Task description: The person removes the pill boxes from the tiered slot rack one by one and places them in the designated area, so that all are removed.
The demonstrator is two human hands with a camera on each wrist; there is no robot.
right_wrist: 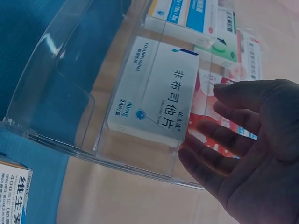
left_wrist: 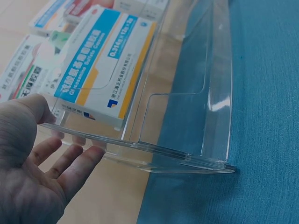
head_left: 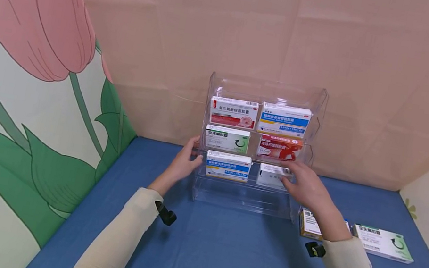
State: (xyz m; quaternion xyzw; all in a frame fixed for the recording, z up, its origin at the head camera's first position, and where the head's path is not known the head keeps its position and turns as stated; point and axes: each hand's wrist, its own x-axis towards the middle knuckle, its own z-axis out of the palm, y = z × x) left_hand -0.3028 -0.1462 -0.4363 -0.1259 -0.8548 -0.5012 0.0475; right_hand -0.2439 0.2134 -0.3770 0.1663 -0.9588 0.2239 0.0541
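A clear acrylic display rack (head_left: 246, 199) stands on the blue table with medicine boxes on its tiers. My left hand (head_left: 182, 165) holds the rack's left side edge, thumb on one side and fingers on the other, beside a blue-and-white medicine box (left_wrist: 100, 65). At the lower right compartment, my right hand (head_left: 308, 186) is beside a small white medicine box (right_wrist: 152, 93). Its fingers are spread and loosely bent, with nothing gripped; fingertips are close to the box's edge, and I cannot tell whether they touch. Above that box sits a red medicine box (head_left: 279, 148).
Higher on the rack are a red-and-white box (head_left: 233, 112), another blue-and-white box (head_left: 284, 120) and a green-and-white box (head_left: 226, 139). Right of the rack lie a vitamin box (head_left: 309, 225), partly behind my right arm, and another green-and-white box (head_left: 385, 243). A peach cloth wall (head_left: 177, 51) rises behind.
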